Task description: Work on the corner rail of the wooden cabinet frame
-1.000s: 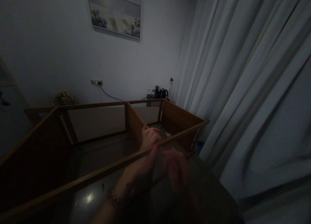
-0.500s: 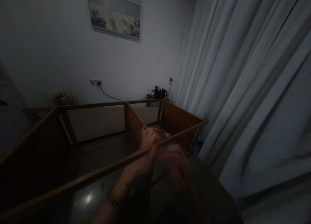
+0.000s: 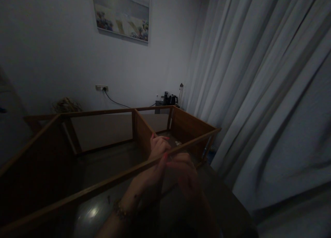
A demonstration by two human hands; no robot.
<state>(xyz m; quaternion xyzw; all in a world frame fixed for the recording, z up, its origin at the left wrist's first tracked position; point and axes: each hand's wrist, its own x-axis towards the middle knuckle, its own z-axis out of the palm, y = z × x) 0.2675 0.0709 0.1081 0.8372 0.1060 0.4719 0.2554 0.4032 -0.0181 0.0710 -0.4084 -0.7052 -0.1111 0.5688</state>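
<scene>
A brown wooden frame (image 3: 111, 180) with panelled ends and a divider (image 3: 144, 129) stands on a dark, glossy table (image 3: 90, 210). My left hand (image 3: 158, 146), with red nails and a bracelet, reaches under the near rail. Its fingers wrap over the divider's edge and its thumb presses at the rail, close to where the two meet. My right hand (image 3: 188, 176) is dim and slightly blurred just right of that thumb. Its fingers are curled together with the index tip toward the joint; anything small between them cannot be made out.
Grey curtains (image 3: 248, 86) hang along the right. Behind the frame stand a black kettle (image 3: 172, 99), a wall socket (image 3: 101, 88) with a cord, and a dried bundle (image 3: 66, 104). A picture (image 3: 121, 17) hangs above. Small pale pieces (image 3: 178, 143) lie inside the right compartment.
My right hand has shifted slightly left, nearer the left thumb and the rail. My left hand and the frame stay in place.
</scene>
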